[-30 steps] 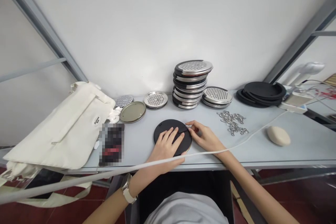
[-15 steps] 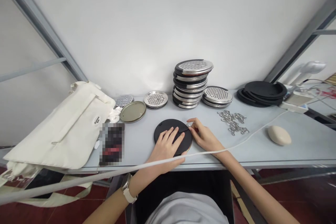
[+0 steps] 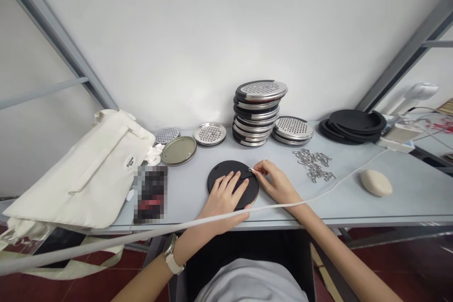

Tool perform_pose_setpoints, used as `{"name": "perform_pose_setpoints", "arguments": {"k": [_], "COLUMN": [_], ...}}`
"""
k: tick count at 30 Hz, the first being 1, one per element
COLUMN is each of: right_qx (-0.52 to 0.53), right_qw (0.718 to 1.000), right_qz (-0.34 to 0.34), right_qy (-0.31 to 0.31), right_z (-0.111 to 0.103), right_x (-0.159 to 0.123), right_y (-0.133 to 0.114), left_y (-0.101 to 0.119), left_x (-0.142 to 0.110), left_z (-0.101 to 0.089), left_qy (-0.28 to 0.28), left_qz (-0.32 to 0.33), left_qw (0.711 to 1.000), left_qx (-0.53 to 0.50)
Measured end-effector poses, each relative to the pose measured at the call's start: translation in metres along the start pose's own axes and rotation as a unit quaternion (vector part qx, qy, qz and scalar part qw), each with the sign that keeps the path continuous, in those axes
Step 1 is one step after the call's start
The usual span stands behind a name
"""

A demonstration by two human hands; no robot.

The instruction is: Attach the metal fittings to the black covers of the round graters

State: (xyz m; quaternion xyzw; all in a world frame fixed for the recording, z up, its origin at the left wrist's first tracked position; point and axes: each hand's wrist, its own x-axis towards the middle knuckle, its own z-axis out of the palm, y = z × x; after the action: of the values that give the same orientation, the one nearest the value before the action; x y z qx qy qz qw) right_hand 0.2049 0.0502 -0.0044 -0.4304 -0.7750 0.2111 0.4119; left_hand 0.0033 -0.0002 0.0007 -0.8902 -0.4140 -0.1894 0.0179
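A round black disc (image 3: 226, 171) lies flat near the table's front edge. My left hand (image 3: 226, 193) rests on it with the fingers stretched and spread, pressing it from above. At the disc's upper right rim, my right hand (image 3: 271, 179) pinches a small metal clip (image 3: 251, 170) between thumb and index finger, its tip touching the disc near a small slot. Right of that hand lies a loose pile of similar metal clips (image 3: 313, 165).
Behind the disc rises a tall stack of perforated metal grater discs (image 3: 260, 113), with a shorter stack (image 3: 293, 130) beside it. Black discs (image 3: 354, 125) are piled at right. An olive plate (image 3: 179, 150), white bag (image 3: 81, 174), beige soap-shaped object (image 3: 376, 182) and white cable (image 3: 208, 219) lie around.
My right hand has turned the metal clip slightly leftward over the disc's rim, and its fingers have curled in a little. The left hand and disc have stayed in place.
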Motion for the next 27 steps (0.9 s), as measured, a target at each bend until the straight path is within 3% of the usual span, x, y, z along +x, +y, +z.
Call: {"name": "perform_pose_setpoints", "arguments": {"k": [17, 27], "right_qx": [-0.024, -0.020], "right_qw": [0.999, 0.997], "right_qz": [0.003, 0.047], "right_qy": [-0.032, -0.065], "right_z": [0.0002, -0.0007], "right_x": [-0.0008, -0.0025], "right_y": [0.0008, -0.0011], "left_y": [0.0003, -0.0006], "left_x": [0.0000, -0.0007], "left_z": [-0.0005, 0.0006], "left_qy": [-0.010, -0.003], "left_qz": [-0.004, 0.002], "left_qw": [1.000, 1.000], "left_qx": [0.004, 0.004]}}
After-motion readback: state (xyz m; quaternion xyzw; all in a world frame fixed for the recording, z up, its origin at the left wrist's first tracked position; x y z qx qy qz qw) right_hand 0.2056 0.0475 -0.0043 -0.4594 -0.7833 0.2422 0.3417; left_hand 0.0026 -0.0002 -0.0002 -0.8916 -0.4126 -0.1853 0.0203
